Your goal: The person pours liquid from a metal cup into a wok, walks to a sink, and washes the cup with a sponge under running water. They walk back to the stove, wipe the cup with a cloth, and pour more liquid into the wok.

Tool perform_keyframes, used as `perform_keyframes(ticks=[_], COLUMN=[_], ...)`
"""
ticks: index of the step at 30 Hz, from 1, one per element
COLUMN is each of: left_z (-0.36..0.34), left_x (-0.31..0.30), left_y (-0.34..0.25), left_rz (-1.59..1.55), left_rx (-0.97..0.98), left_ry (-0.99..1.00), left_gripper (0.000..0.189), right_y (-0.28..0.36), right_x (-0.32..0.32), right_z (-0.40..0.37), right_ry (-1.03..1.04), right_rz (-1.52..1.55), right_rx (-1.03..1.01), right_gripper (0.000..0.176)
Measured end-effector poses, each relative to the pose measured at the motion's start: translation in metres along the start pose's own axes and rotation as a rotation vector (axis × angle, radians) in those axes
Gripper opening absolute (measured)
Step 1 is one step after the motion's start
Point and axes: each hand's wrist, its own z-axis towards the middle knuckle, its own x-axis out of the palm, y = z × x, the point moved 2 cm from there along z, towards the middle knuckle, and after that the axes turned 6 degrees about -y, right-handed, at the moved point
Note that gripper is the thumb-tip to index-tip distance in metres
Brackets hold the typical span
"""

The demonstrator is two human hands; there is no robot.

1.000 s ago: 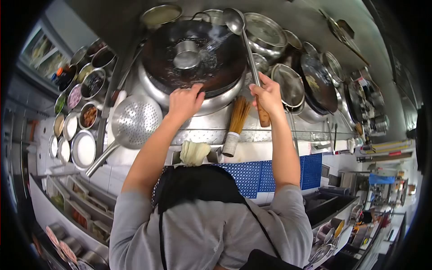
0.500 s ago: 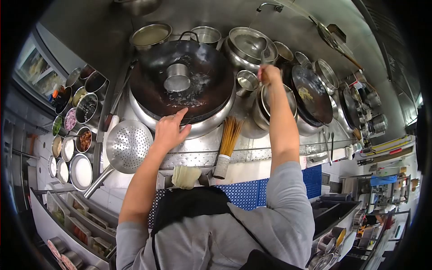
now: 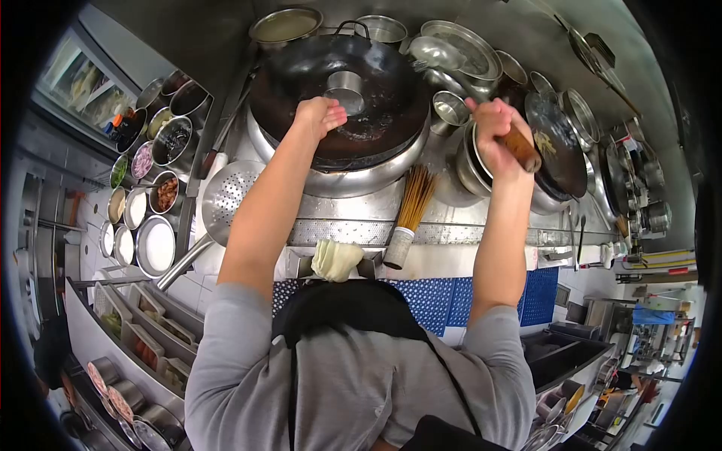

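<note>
A ladle (image 3: 438,52) is held in my right hand (image 3: 492,131), its wooden handle end sticking out below my fist. The ladle's shiny bowl is tilted over the lidded pot at the back and slightly blurred. Over the left part of the large black wok (image 3: 286,83), my left hand (image 3: 322,116) holds nothing, fingers loosely extended. Just beyond those fingers, a metal cup (image 3: 346,92) sits in the wok, where wet, shiny patches show. Between my forearms lies a bamboo wok brush (image 3: 415,203).
A perforated strainer (image 3: 226,199) rests left of the wok. Ingredient pots, one of white granules (image 3: 156,246), stand farther left. A second wok (image 3: 556,143) sits to the right. A folded cloth (image 3: 337,259) lies at the front edge near a small metal pot (image 3: 450,109).
My left hand has gone from pointing at the wok's front rim to reaching over the wok near the cup. The ladle's bowl now shows raised at the back, its wooden handle end visible.
</note>
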Motion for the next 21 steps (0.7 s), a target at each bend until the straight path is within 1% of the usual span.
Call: perform_keyframes(ticks=[2,3,5,8,9,11,12,15,16,19,20,21], left_z=[0.005,0.009,0.016,0.012,0.013,0.015,-0.004,0.037,-0.028,-0.03,-0.022,-0.014], left_x=[0.005,0.008,0.011,0.016,0.015,0.017,0.017,-0.003,-0.001,-0.009,-0.013,-0.013], left_y=[0.0,0.001,0.008,0.009,0.009,0.005,-0.001,0.009,-0.015,-0.021,-0.02,-0.016], left_rz=[0.052,0.095,0.179,0.298,0.34,0.424,0.48,0.714,0.852,1.166,1.192,1.236], left_rx=[-0.013,-0.002,0.018,0.021,0.032,0.059,0.101,0.391,0.409,0.808,1.062,1.251], left_ry=[-0.024,-0.025,-0.031,0.026,0.04,0.076,0.02,-0.019,-0.115,-0.251,-0.204,-0.262], left_gripper=[0.032,0.034,0.038,0.042,0.042,0.042,0.035,0.023,0.021,0.019,0.028,0.031], right_y=[-0.029,-0.041,-0.063,-0.082,-0.089,-0.104,-0.11,-0.112,-0.109,-0.105,-0.103,-0.103], right_x=[-0.009,-0.014,-0.023,-0.039,-0.04,-0.037,-0.036,-0.049,-0.057,-0.073,-0.078,-0.086], right_z=[-0.019,-0.027,-0.037,-0.041,-0.041,-0.043,-0.042,-0.036,-0.033,-0.034,-0.035,-0.035], right_ry=[-0.042,-0.041,-0.101,-0.139,-0.178,-0.3,-0.342,-0.284,-0.248,-0.284,-0.265,-0.293], right_rz=[0.0,-0.047,-0.172,-0.432,-0.505,-0.98,-1.125,-1.412,-1.444,-1.548,-1.567,-1.594], right_rx=[0.027,0.069,0.06,-0.009,-0.039,-0.196,-0.267,-0.394,-0.437,-0.575,-0.563,-0.563], right_gripper=[0.042,0.039,0.033,0.025,0.036,0.016,0.018,0.026,0.044,0.055,0.064,0.064])
